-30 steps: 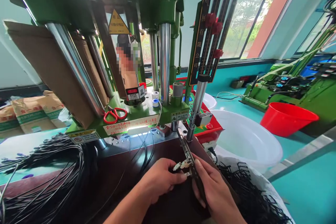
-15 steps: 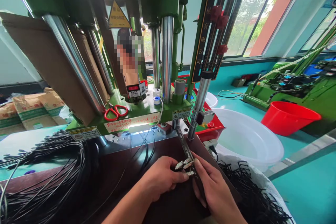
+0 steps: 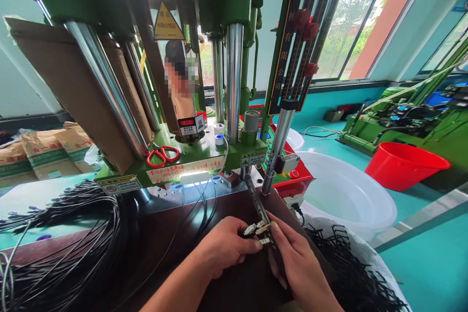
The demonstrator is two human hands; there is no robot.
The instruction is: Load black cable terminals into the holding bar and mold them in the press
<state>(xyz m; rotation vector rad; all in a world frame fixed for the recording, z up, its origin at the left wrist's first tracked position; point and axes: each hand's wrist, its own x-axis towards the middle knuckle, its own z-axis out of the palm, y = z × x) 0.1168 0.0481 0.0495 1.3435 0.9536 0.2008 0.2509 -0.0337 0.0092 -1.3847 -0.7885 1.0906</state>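
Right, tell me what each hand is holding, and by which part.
The left hand pinches small metal pieces, exact part unclear; the right hand grips the dark bar by its near portion.

Beyond the left hand [image 3: 230, 243] and to its left lie red scissors [image 3: 163, 154], with brown cardboard [image 3: 69, 83] and paper sacks [image 3: 46, 153] farther out on that side, while to the right of the right hand [image 3: 294, 248] are a white tub [image 3: 340, 190], a red bucket [image 3: 405, 165] past it and, farther off, a window [image 3: 340, 24].
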